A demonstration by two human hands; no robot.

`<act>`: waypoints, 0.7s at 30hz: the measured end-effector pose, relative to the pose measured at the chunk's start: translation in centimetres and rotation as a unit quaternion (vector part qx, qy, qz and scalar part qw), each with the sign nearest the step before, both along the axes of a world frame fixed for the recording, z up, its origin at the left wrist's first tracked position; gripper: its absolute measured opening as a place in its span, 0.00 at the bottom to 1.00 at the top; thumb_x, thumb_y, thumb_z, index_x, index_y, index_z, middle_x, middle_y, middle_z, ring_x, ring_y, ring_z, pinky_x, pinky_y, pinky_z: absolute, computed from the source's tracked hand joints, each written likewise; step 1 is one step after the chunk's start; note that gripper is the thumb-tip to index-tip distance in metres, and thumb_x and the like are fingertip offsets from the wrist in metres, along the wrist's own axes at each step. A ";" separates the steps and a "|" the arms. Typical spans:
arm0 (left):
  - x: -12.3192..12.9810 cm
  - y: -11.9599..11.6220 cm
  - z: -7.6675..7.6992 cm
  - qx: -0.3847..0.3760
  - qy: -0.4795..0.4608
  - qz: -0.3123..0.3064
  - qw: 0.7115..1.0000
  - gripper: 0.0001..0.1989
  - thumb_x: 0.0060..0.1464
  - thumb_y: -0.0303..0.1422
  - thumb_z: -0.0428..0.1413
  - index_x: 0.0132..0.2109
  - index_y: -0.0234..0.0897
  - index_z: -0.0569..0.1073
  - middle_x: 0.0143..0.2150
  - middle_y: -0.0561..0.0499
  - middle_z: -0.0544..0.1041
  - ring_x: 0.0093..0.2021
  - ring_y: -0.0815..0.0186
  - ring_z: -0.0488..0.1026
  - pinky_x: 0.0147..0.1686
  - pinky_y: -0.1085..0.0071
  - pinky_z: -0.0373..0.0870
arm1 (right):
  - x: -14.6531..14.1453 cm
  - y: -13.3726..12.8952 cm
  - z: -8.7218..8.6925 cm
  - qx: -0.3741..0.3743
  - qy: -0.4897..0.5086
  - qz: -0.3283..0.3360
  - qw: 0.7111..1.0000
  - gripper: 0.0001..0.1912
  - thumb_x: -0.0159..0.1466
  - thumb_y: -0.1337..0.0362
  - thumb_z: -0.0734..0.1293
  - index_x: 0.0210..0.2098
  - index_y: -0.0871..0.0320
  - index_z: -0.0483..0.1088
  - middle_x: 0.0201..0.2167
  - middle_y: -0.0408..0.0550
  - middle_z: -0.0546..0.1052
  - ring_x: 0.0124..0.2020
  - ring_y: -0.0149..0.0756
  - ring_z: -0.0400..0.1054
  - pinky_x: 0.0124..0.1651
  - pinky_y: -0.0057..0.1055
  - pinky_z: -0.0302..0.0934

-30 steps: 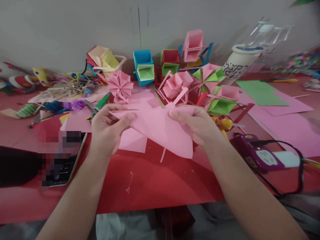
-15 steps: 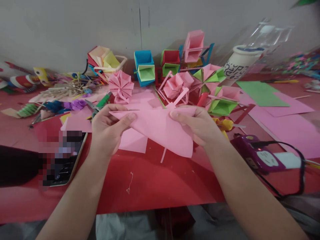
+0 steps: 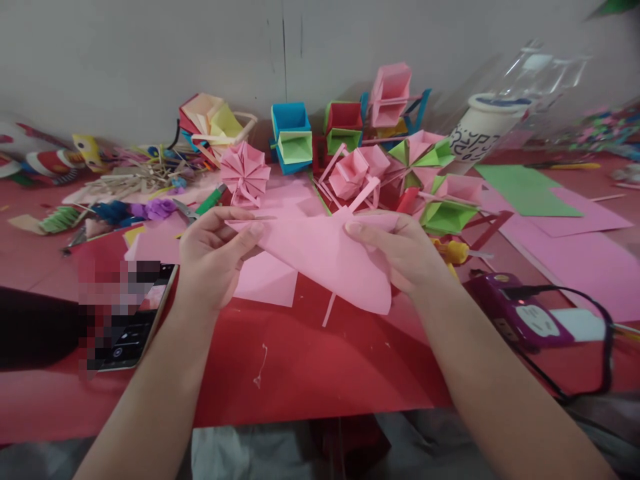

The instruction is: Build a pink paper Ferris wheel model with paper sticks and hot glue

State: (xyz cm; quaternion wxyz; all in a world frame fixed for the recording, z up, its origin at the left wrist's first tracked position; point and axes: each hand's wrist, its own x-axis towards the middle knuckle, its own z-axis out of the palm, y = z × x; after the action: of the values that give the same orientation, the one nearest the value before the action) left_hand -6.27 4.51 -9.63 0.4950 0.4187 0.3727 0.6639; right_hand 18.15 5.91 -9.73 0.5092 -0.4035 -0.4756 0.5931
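A pink sheet of paper, folded over along its far edge, is held in the air between my two hands. My left hand pinches its left corner, thumb on top and fingers beneath. At the right end my right hand grips the same sheet, its thumb pressed on the face and the other fingers behind. Under the sheet lie a smaller pink paper piece and a thin pink paper strip. Just behind it stands a folded pink paper form.
Several folded paper boxes, such as a blue one, line the wall. Green-handled scissors lie left of centre, a phone at left. A purple power socket, a yellow glue gun and a green sheet are at right.
My left thumb has slid slightly left along the pink sheet. The view has shifted a little; both hands still hold the paper in nearly the same pose.
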 end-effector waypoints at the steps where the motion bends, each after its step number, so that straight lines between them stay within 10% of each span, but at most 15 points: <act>1: -0.1 0.0 0.0 0.000 -0.001 0.000 1.000 0.12 0.43 0.29 0.73 0.34 0.37 0.78 0.26 0.54 0.81 0.27 0.70 0.79 0.30 0.78 0.81 | 0.0 0.0 0.0 -0.002 0.000 -0.003 1.000 0.08 0.54 0.60 0.80 0.32 0.54 0.83 0.31 0.43 0.83 0.31 0.31 0.76 0.34 0.26 0.72; 21: -0.2 0.1 0.3 -0.001 0.017 0.050 0.999 0.16 0.36 0.33 0.75 0.31 0.37 0.78 0.24 0.55 0.80 0.27 0.67 0.80 0.30 0.72 0.83 | -0.1 0.1 -0.1 0.018 -0.002 -0.008 1.000 0.07 0.54 0.60 0.80 0.31 0.53 0.82 0.31 0.43 0.82 0.32 0.31 0.75 0.35 0.28 0.70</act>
State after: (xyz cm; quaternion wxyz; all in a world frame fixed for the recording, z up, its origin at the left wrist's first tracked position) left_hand -6.46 4.60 -9.31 0.4555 0.4104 0.4016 0.6803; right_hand 18.08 6.00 -9.85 0.5202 -0.3986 -0.4842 0.5796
